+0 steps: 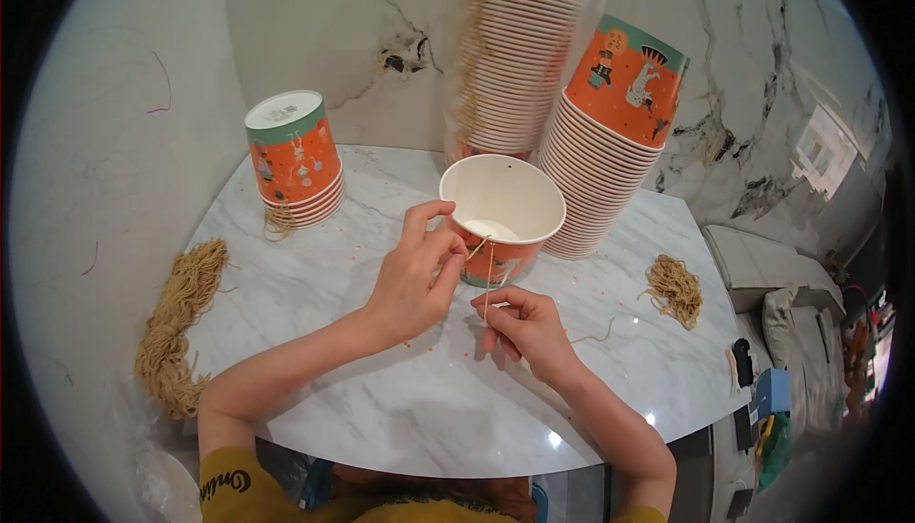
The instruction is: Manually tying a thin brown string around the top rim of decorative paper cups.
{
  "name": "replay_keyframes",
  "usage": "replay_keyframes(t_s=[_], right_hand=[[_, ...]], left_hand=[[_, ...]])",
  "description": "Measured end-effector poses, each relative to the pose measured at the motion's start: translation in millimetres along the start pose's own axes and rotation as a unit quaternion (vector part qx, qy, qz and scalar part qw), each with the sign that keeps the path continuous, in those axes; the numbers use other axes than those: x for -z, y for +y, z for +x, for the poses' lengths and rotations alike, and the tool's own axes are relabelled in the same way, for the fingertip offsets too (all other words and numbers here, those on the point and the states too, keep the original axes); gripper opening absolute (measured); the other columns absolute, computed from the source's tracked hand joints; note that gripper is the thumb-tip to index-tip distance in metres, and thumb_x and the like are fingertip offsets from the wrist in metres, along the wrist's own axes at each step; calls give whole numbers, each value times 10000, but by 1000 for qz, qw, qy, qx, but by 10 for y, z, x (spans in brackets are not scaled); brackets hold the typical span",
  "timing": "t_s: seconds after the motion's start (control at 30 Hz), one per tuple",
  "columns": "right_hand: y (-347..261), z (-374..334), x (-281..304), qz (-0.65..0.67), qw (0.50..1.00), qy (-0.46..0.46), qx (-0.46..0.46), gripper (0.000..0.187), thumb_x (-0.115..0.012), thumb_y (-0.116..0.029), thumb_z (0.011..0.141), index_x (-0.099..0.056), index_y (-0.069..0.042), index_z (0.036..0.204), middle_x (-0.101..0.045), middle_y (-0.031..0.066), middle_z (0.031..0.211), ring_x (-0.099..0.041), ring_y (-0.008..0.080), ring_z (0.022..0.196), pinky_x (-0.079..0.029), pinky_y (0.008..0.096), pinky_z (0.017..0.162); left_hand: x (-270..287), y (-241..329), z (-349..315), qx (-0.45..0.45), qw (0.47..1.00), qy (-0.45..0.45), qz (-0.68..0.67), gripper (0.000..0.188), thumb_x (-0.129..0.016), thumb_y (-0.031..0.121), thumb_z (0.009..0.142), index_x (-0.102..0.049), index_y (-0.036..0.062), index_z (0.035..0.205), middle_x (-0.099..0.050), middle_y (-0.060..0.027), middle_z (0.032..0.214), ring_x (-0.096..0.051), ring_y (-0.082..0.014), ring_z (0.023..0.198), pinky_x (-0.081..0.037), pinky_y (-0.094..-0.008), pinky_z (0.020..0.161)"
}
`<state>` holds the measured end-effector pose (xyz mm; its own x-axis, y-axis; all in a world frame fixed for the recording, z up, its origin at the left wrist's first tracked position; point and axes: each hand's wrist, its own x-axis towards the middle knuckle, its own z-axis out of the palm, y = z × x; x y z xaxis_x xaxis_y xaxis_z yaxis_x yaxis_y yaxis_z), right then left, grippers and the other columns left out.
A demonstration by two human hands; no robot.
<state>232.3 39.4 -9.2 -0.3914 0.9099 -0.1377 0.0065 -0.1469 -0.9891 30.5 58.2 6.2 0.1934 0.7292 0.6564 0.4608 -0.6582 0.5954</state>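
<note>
An orange paper cup with a white inside stands upright in front of me, its mouth tilted toward me. A thin tan string runs through its near wall just below the rim. My left hand is at the cup's left side, thumb and fingers pinched on one end of the string, the forefinger reaching to the rim. Below the cup, my right hand pinches the other length, which hangs down from the rim. A small dark hole shows in the far wall of the cup.
Behind stand a tall stack of nested cups and a leaning upside-down stack. A short stack is at the left, with string at its base. Tan string bundles lie left and right on the marble table.
</note>
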Motion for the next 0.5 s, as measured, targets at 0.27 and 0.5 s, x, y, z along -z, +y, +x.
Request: replay_keyframes(t_s=[0.27,0.5], right_hand=[[-118,68,-114,5,999,-36,18,307,-664,-149,965,-665,-23,1245,-651,56,651,-461,48,433,-265,211,383],[-28,151,-157,99,993,35,58,291,-676,-134,961,-671,-29,1232,-680,73,798,-441,41,492,-271,201,423]], left_hand=[[-13,-71,-115,32,998,52,-25,53,-607,35,914,-584,14,957,-497,-134,1252,-655,-242,853,-552,-330,630],[-2,-30,-205,157,982,-38,-101,47,-619,60,953,-604,17,965,-567,-42,1009,-597,-126,860,-500,-262,708]])
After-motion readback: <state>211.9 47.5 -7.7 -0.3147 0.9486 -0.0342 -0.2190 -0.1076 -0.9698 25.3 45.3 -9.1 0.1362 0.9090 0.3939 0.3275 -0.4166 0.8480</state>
